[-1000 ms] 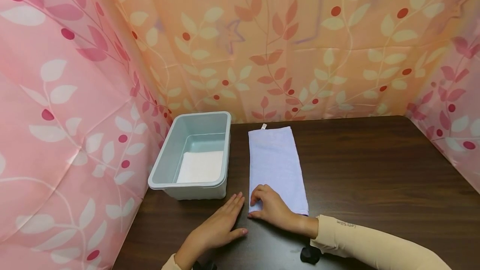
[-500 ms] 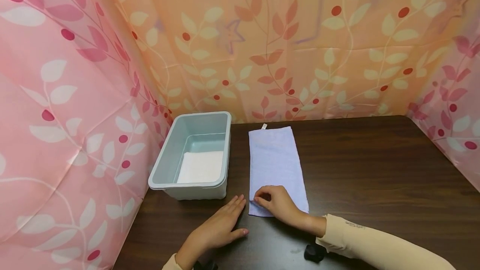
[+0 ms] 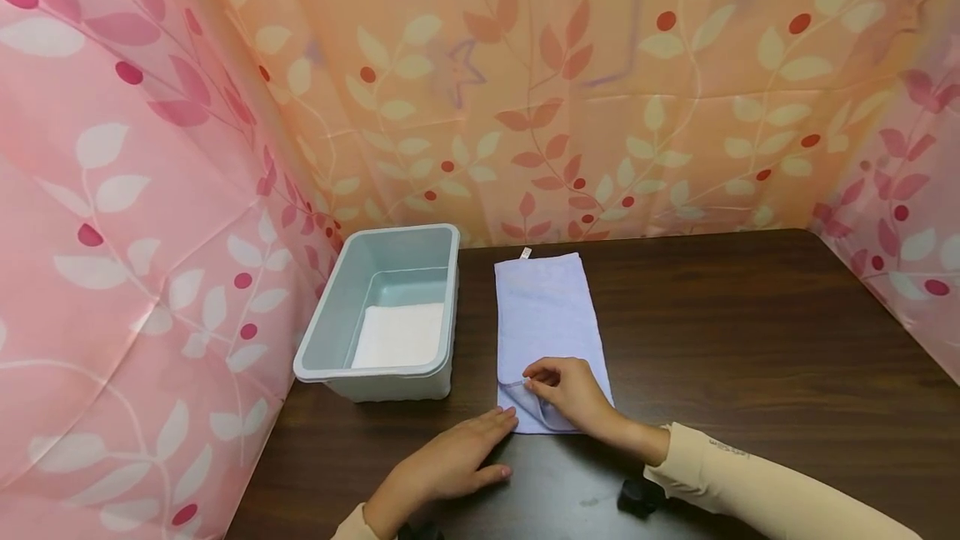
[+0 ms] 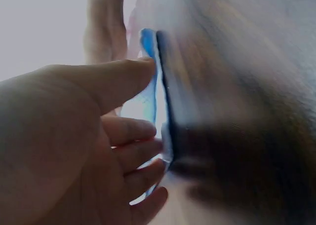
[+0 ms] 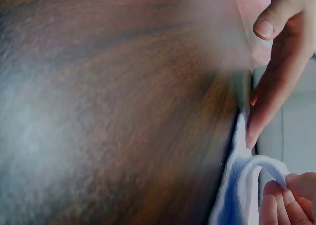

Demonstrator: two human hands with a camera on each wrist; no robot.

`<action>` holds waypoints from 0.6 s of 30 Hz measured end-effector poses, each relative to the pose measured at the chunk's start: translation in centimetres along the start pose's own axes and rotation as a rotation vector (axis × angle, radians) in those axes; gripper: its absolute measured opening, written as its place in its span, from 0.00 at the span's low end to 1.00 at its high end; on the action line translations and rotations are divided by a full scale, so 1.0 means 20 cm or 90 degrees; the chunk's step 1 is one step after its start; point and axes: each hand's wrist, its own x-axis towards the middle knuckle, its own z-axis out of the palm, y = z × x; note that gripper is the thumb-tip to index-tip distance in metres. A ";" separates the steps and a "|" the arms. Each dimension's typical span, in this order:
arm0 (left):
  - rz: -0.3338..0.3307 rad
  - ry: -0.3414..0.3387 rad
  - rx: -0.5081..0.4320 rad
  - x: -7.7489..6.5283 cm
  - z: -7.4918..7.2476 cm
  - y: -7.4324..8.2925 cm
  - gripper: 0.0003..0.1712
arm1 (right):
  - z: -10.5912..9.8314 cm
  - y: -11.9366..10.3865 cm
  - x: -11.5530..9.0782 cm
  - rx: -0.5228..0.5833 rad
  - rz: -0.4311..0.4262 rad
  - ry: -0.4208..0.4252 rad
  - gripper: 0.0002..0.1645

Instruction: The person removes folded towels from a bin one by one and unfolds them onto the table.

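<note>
A folded lavender towel [image 3: 547, 307] lies lengthwise on the dark wooden table, with a small white tag at its far edge. My right hand [image 3: 572, 394] pinches the top layer at the towel's near left corner and holds it lifted, so a lower layer shows beneath. In the right wrist view the raised towel edge [image 5: 269, 164] curves up to the pinching thumb and fingers. My left hand [image 3: 459, 455] lies with straight fingers, its fingertips touching the near left corner of the lower layer.
Left of the towel stands a pale blue-green plastic bin [image 3: 450, 307] with a folded white cloth [image 3: 401, 336] inside. Dark wooden table [image 3: 750, 340] extends to the right. Floral curtains [image 3: 450, 107] surround the back and sides.
My right hand has moved away from the near edge and slightly right, peeling the towel's top layer up at the corner. My left hand has slid right onto the towel's corner.
</note>
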 end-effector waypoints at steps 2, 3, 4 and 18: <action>-0.008 -0.011 -0.001 0.00 0.00 0.01 0.38 | -0.01 0.01 0.00 -0.001 0.005 0.004 0.05; -0.011 -0.014 -0.001 0.00 0.00 0.01 0.38 | -0.02 0.01 0.00 0.001 0.008 0.009 0.05; -0.012 -0.017 -0.001 0.00 -0.01 0.01 0.38 | -0.03 0.01 -0.01 -0.001 0.009 0.015 0.05; -0.018 -0.033 0.004 0.01 -0.02 0.02 0.38 | -0.32 0.08 -0.09 -0.016 0.017 0.132 0.09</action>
